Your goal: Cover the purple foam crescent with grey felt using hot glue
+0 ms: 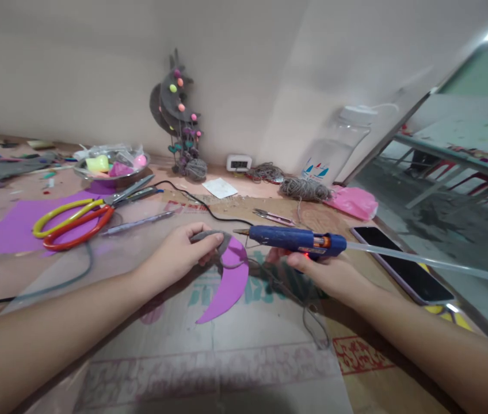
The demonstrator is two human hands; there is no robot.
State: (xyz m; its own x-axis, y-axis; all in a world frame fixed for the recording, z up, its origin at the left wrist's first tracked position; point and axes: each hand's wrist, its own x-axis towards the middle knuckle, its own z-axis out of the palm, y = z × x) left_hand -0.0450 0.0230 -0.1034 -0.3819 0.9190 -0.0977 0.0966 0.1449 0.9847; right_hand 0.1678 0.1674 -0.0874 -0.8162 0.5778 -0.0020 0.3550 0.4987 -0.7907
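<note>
Between the thumb and fingers of my left hand (183, 250) is the upper end of a purple crescent moon cutout (234, 282), partly wrapped in grey yarn (210, 234). Its bare purple tip hangs downward. My right hand (319, 270) is closed around a blue hot glue gun (282, 236), with a small red light showing near the thumb. The gun's metal nozzle points left, close to the crescent's wrapped upper edge; whether they touch I cannot tell. A long clear glue stick (425, 260) sticks out of its back. Loose grey yarn trails below the gun onto the covered table.
Scissors (75, 221) and a pen (138, 223) lie on the left, by a metal bowl (112, 169) of craft bits. Yarn bundles (304, 188), small snips (275, 217), a bottle (334, 144) and a phone (401, 264) sit right. A decorated grey moon (179, 103) leans against the wall.
</note>
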